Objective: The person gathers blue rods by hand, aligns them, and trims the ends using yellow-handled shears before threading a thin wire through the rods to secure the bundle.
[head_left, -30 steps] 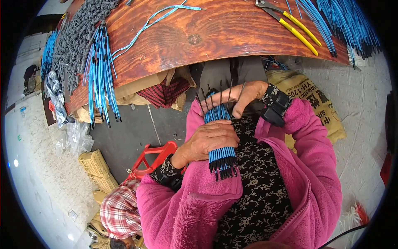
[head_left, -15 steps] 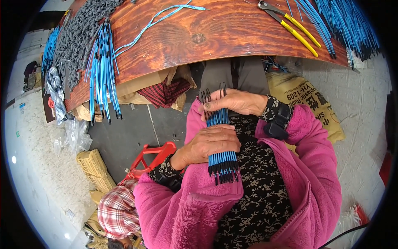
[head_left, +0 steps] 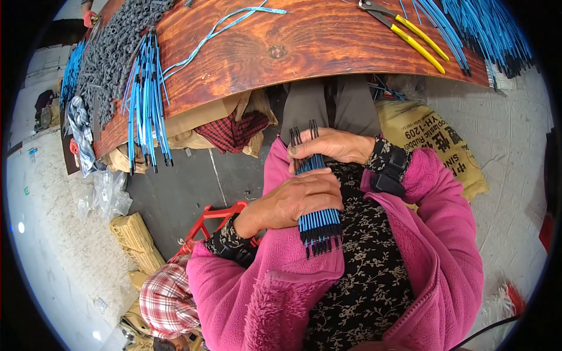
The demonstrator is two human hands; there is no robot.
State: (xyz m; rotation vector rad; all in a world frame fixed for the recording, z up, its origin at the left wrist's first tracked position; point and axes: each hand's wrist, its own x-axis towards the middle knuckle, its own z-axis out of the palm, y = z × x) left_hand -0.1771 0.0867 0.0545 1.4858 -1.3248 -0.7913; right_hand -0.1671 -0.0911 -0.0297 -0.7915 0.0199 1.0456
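A flat bundle of thin blue strands with black ends (head_left: 320,227) lies across my lap, its strands side by side in a row. My left hand (head_left: 300,198) is wrapped over the middle of it, and the near black tips fan out below my fingers. At the far end my right hand (head_left: 338,145) grips the same bundle, thumb across the top, with several black tips sticking up past it. The undersides of my fingers are hidden.
Ahead is a wooden table (head_left: 234,58) with a grey heap of small curled parts (head_left: 120,55), hanging blue strands (head_left: 146,111), yellow-handled cutters (head_left: 410,38) and more blue strands (head_left: 489,35). A yellow sack (head_left: 439,140) lies right; a red stool (head_left: 213,219) and a person in plaid (head_left: 170,298) are left.
My hands and the bundle have shifted slightly to the right. The far tips are now gathered closer together. A person's hand in red has come into view at the top left.
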